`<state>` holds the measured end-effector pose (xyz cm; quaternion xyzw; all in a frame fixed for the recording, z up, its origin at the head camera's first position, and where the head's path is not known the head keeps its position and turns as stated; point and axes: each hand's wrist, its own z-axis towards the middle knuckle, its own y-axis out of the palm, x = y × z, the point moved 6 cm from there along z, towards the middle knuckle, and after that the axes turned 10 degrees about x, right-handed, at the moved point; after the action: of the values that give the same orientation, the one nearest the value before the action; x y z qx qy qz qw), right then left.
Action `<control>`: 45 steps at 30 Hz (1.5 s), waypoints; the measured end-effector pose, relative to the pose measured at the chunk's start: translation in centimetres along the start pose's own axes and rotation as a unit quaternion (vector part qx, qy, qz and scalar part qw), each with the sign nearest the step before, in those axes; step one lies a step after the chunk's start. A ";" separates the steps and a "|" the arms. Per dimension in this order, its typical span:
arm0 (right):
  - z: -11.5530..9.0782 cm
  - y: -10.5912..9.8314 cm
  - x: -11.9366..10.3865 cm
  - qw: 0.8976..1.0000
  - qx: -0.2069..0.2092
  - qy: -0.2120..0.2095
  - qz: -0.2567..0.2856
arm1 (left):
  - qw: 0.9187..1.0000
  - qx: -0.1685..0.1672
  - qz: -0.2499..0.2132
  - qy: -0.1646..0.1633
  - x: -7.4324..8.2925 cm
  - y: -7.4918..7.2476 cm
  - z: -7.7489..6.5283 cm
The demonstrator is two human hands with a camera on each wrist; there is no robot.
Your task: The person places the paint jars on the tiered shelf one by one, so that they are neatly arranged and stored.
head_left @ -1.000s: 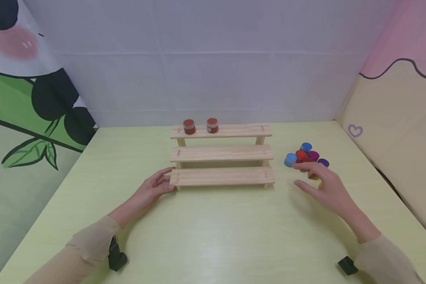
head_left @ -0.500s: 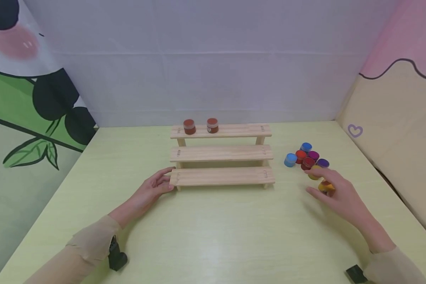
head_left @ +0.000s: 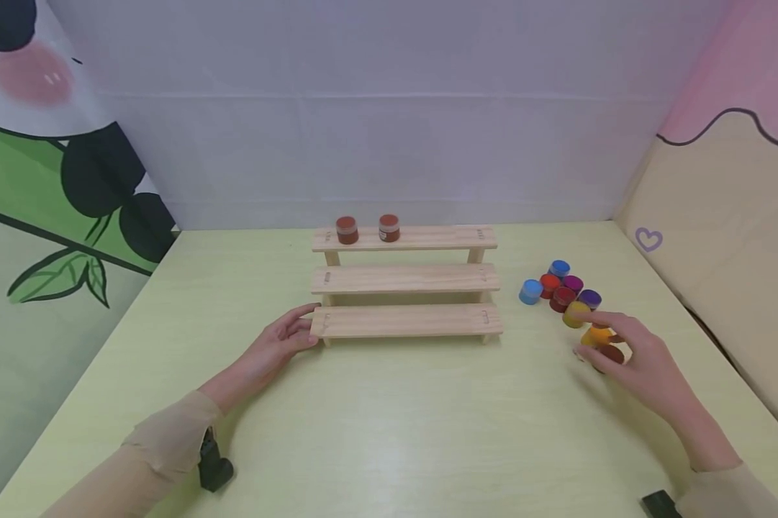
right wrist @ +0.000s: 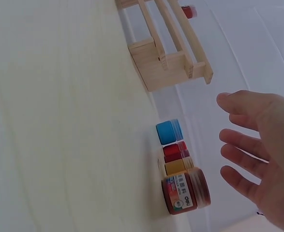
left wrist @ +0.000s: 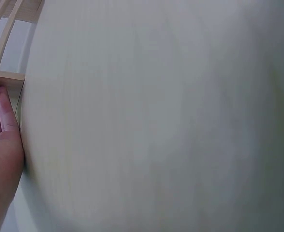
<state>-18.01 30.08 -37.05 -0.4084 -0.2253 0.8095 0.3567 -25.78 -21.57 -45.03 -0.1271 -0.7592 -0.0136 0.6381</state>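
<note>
My left hand [head_left: 286, 341] holds the left end of a three-tier wooden rack [head_left: 401, 321], its thumb at the front of the lowest shelf. In the left wrist view its fingers lie along the rack's side. My right hand [head_left: 644, 360] hovers over the near end of a group of small paint jars, fingers apart and loosely bent. Beneath it are a brown paint jar [right wrist: 183, 193], partly hidden in the head view, and an orange-yellow one [head_left: 594, 337]. A yellow jar [head_left: 576, 314] stands just beyond. The right wrist view shows a gap between the fingers and the jars.
Two reddish-brown jars [head_left: 347, 230] stand on the rack's top shelf, toward the left. Farther back in the group are light blue [head_left: 530, 292], dark red [head_left: 562, 298], orange-red, purple and blue jars. A pale cloth wall [head_left: 389, 158] rises behind the table [head_left: 376, 417].
My right hand has drawn back toward the near right, from over the middle jars to the near end of the group, uncovering the dark red and yellow jars. The left hand stays put.
</note>
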 end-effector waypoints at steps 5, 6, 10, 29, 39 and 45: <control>-0.4 -0.3 0.7 1.000 -0.012 0.007 -0.006 | 1.000 0.001 0.002 0.002 0.0 0.0 0.0; -0.5 -0.4 0.9 1.000 -0.016 0.006 -0.006 | 1.000 0.002 0.001 -0.001 0.0 -0.1 0.0; -1.0 -0.4 1.6 0.999 -0.033 0.014 0.004 | 1.000 -0.001 0.002 0.004 0.1 0.0 0.0; -2.1 -1.1 3.7 0.996 -0.062 0.066 0.008 | 1.000 -0.001 0.002 0.005 0.4 0.0 0.0; -2.3 -1.0 4.9 0.993 -0.074 0.091 0.009 | 1.000 -0.004 -0.002 0.010 0.2 0.0 0.1; -2.3 -1.1 5.0 0.993 -0.073 0.095 0.008 | 1.000 -0.002 0.000 0.006 0.0 0.1 0.2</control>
<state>-17.73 34.78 -40.15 -0.5106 -0.2457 0.7509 0.3394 -26.00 -21.47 -45.07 -0.1283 -0.7552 -0.0165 0.6426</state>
